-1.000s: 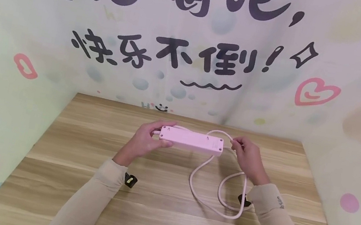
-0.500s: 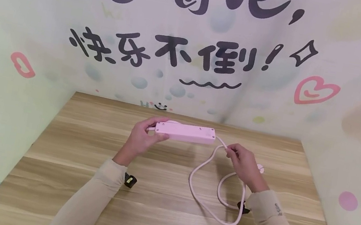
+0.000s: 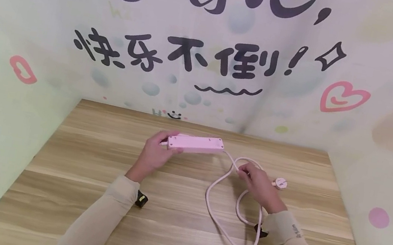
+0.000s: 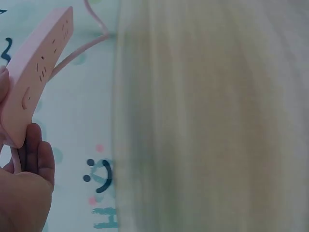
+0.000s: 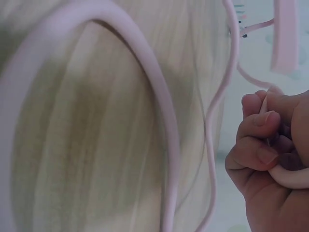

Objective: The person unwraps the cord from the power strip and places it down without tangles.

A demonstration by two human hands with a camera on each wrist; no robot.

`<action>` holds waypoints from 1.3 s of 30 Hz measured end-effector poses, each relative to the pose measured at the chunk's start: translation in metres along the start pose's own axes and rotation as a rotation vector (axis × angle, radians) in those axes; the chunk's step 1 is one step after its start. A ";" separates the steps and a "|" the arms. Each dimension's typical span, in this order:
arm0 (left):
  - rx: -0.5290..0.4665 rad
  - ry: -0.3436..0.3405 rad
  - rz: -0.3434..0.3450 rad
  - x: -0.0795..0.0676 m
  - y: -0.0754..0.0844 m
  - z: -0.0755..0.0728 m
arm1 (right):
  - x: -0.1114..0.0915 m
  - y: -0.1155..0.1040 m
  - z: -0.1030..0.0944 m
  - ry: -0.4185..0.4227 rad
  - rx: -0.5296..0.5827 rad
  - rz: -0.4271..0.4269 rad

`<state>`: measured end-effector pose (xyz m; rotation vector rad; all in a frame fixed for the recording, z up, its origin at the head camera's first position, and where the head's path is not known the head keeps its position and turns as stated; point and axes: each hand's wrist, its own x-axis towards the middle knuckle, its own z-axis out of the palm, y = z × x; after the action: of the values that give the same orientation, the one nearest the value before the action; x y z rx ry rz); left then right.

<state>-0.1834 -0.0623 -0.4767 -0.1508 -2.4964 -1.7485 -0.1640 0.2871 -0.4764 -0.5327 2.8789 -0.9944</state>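
Note:
A pink power strip is held above the wooden table, its screwed back towards the head camera. My left hand grips its left end, thumb on the near side. Slotted sockets on the strip's other face show in the left wrist view. From its right end runs a pale pink cord, which my right hand pinches a short way along. In the right wrist view, curled fingers hold the cord. Beyond the right hand is the round white plug.
Loose loops of cord hang and lie in front of the right hand. The wooden table meets a printed wall at its back, with walls at both sides. A dark strap shows at the left wrist.
The power strip has shifted left and turned slightly. My right hand has slid left and nearer to me with the cord, and the plug has come into sight behind it.

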 end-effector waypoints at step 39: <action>0.551 -0.131 -0.025 -0.016 -0.033 -0.005 | -0.005 -0.008 0.030 -0.103 0.004 -0.004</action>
<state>-0.1718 -0.0791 -0.5080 -0.1947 -2.9711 -1.0219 -0.1523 0.2651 -0.4957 -0.5720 2.7863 -0.9435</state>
